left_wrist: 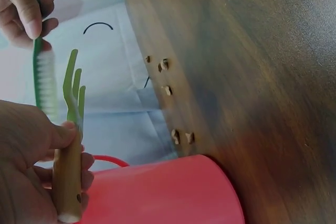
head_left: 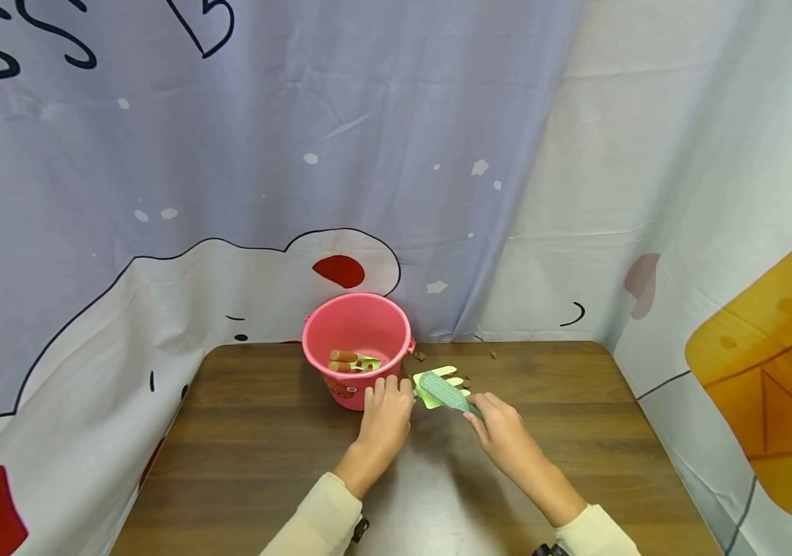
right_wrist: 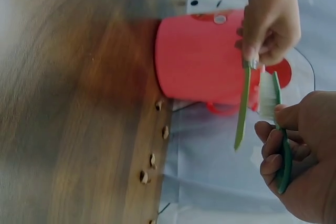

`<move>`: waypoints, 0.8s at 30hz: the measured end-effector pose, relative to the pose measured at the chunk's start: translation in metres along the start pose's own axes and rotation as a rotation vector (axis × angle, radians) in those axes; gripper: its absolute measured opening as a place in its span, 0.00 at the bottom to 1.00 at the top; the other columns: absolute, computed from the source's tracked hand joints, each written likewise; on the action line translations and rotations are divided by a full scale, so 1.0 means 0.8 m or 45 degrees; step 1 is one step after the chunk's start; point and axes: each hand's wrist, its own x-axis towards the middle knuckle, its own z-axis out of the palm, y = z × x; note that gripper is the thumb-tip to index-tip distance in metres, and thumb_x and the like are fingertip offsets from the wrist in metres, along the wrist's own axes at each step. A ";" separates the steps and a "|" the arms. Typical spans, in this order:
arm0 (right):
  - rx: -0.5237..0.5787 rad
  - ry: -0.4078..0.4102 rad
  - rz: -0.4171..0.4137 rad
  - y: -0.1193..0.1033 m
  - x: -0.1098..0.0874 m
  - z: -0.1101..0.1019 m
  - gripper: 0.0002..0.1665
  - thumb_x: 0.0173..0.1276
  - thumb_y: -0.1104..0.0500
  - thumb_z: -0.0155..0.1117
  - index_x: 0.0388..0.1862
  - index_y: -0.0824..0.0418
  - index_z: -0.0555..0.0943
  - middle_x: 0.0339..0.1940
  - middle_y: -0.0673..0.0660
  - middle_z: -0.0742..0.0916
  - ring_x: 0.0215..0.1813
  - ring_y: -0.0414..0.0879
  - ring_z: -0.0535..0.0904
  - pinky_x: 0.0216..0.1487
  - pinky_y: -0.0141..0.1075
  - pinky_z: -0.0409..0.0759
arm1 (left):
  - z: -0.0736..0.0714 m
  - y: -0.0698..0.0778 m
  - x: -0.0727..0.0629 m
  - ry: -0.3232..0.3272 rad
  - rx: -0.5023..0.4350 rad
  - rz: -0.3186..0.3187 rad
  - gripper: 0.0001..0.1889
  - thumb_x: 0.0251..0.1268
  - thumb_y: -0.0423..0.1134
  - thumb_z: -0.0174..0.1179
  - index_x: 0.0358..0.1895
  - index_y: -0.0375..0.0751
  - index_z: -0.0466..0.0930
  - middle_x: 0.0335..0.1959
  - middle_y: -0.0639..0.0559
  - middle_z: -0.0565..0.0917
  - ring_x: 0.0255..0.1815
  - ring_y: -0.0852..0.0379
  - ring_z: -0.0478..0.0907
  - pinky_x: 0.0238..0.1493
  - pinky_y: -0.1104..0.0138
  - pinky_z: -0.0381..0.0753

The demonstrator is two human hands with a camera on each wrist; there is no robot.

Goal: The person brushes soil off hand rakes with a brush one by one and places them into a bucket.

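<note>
In the head view my left hand [head_left: 387, 411] is just in front of the pink bucket [head_left: 357, 326]. It grips the wooden handle [left_wrist: 67, 182] of a small garden hand fork, whose light green tines [left_wrist: 69, 85] point away from the bucket. My right hand [head_left: 504, 432] holds a green brush [head_left: 444, 391] by its handle, with the brush head over the fork in the head view. White bristles [right_wrist: 268, 95] face the fork in the right wrist view; whether they touch it I cannot tell. Wooden-handled tools [head_left: 344, 357] with green metal parts lie inside the bucket.
Small brown crumbs [left_wrist: 168, 90] are scattered on the wooden table [head_left: 263, 448], near its back edge beside the bucket. A printed curtain [head_left: 368, 116] hangs right behind the table and along its sides.
</note>
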 end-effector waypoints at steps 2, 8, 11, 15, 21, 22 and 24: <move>-0.020 -0.005 -0.005 -0.003 -0.001 0.004 0.14 0.59 0.69 0.76 0.43 0.67 0.83 0.34 0.55 0.85 0.35 0.49 0.86 0.34 0.41 0.85 | -0.001 0.002 0.000 0.015 0.004 0.005 0.12 0.52 0.37 0.75 0.34 0.42 0.79 0.29 0.47 0.78 0.33 0.47 0.76 0.30 0.59 0.66; -0.065 0.016 0.031 0.003 -0.002 0.005 0.13 0.57 0.70 0.77 0.39 0.66 0.83 0.31 0.55 0.85 0.33 0.49 0.86 0.32 0.42 0.84 | -0.003 0.004 -0.002 -0.017 0.013 0.027 0.11 0.55 0.37 0.74 0.34 0.42 0.79 0.30 0.47 0.78 0.34 0.47 0.75 0.31 0.59 0.66; -0.067 0.017 0.064 0.011 -0.002 0.002 0.11 0.58 0.70 0.76 0.39 0.67 0.83 0.32 0.57 0.86 0.34 0.51 0.87 0.34 0.44 0.85 | -0.004 0.005 -0.004 -0.026 0.010 0.023 0.11 0.57 0.39 0.74 0.36 0.42 0.80 0.30 0.48 0.79 0.35 0.47 0.76 0.32 0.59 0.66; -0.058 -0.010 0.141 0.024 -0.003 -0.002 0.10 0.61 0.70 0.74 0.40 0.68 0.83 0.34 0.58 0.87 0.37 0.53 0.87 0.36 0.46 0.86 | -0.005 0.004 -0.005 -0.021 0.003 0.016 0.12 0.58 0.40 0.74 0.36 0.41 0.80 0.31 0.47 0.79 0.35 0.47 0.76 0.33 0.59 0.67; -0.037 -0.030 0.207 0.045 -0.010 -0.003 0.09 0.63 0.71 0.73 0.41 0.70 0.83 0.36 0.62 0.88 0.39 0.57 0.89 0.37 0.45 0.87 | -0.003 0.001 -0.006 -0.040 0.012 0.019 0.12 0.58 0.41 0.74 0.36 0.42 0.80 0.31 0.47 0.79 0.35 0.47 0.76 0.33 0.59 0.67; -0.040 -0.028 0.213 0.049 -0.012 -0.003 0.09 0.63 0.71 0.72 0.41 0.70 0.83 0.36 0.63 0.88 0.39 0.57 0.89 0.38 0.46 0.87 | -0.003 0.001 -0.006 -0.046 0.014 0.019 0.12 0.58 0.41 0.74 0.36 0.42 0.80 0.31 0.47 0.79 0.35 0.47 0.76 0.33 0.59 0.67; -0.049 -0.031 0.230 0.057 -0.015 -0.005 0.09 0.63 0.70 0.72 0.41 0.72 0.82 0.35 0.64 0.88 0.39 0.59 0.89 0.37 0.47 0.87 | -0.002 0.001 -0.007 -0.055 0.010 0.017 0.12 0.58 0.41 0.74 0.37 0.42 0.80 0.31 0.47 0.79 0.35 0.47 0.76 0.33 0.59 0.67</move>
